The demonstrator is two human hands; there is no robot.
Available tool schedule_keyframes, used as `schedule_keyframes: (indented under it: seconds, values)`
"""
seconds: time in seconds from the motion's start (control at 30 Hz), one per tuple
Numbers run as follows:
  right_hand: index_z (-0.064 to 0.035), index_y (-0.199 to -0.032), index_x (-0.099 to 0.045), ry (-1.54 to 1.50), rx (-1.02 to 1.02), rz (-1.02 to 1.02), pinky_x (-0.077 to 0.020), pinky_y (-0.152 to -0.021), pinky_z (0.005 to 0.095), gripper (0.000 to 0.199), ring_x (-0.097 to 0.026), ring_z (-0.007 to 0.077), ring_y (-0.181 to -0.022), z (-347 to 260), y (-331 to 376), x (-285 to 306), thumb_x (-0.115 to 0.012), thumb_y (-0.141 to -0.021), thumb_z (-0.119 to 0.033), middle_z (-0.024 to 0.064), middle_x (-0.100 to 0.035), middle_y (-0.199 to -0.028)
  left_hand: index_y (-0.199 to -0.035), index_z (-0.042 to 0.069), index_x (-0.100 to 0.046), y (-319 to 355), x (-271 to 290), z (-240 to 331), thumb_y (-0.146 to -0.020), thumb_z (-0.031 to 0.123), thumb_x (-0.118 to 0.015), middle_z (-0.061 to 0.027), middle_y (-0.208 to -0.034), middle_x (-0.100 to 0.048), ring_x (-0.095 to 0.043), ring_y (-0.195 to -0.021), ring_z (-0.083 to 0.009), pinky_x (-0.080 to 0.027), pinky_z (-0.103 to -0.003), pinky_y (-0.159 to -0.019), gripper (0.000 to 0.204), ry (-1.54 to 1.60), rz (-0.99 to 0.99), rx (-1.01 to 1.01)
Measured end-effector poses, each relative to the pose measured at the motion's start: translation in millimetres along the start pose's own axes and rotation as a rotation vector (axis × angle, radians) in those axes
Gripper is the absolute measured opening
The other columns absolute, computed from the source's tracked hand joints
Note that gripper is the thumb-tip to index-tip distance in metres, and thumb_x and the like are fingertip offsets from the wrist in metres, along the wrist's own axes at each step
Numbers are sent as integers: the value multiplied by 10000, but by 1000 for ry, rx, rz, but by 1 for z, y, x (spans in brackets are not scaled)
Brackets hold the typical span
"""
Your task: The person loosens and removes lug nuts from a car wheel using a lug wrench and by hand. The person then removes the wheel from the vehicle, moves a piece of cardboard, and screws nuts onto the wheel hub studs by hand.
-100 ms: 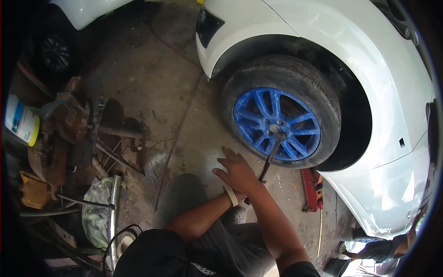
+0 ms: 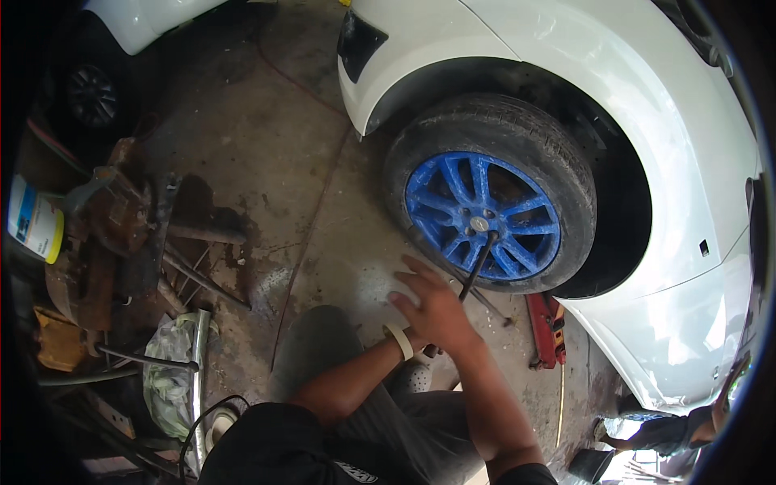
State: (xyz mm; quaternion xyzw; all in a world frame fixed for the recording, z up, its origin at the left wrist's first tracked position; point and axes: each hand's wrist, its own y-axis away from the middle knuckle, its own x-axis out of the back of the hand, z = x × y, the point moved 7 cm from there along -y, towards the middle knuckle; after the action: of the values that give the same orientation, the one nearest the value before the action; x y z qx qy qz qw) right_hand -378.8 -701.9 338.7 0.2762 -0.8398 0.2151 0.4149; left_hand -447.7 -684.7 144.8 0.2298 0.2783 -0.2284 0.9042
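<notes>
A dark lug wrench (image 2: 478, 267) reaches from the hub of the blue wheel (image 2: 440, 198), its far end at a nut position beside the centre cap. One crossbar arm sticks out toward the lower right. My left hand (image 2: 418, 340), below a cream wristband, is at the wrench's near end and appears closed round it, though my right hand hides most of its fingers. My right hand (image 2: 443, 314) is open beside the shaft, fingers spread toward the upper left. The worn black tyre (image 2: 570, 178) sits inside the white car's wheel arch.
A red floor jack (image 2: 543, 331) stands under the car (image 2: 614, 81). On the left are a rusty metal stand (image 2: 113, 210), a white bucket (image 2: 34, 218), metal bars and a plastic bag (image 2: 168, 372). Another person (image 2: 671, 436) is at the lower right. A second vehicle stands at the upper left.
The wrench has turned, and a crossbar arm now shows at lower right. My right hand has shifted slightly right and down, fingers still spread. The view has moved slightly.
</notes>
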Motion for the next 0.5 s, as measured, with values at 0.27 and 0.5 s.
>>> schedule_keyframes:
  seconds: [0.27, 0.5]
  values:
    - [22, -1246, -637, -677, -672, -382, -581, -844, 402, 504, -728, 264, -987, 106, 80, 59, -632, -1007, -421, 139, -732, -1118, -894, 87, -593, 11, -5, 8, -1060, 512, -461, 16, -611, -480, -488, -482, -109, -461, -299, -480, 475, 90, 7, 147]
    - [63, -1572, -235, -1191, -1017, 267, -481, -1065, 522, 1065, -639, 422, -1188, 216, 131, 29, -538, -936, -736, 271, -488, -1471, -926, 92, -606, 5, -10, 3, -1062, 522, -471, 36, -621, -466, -462, -476, -91, -444, -289, -467, 471, 106, 4, 100]
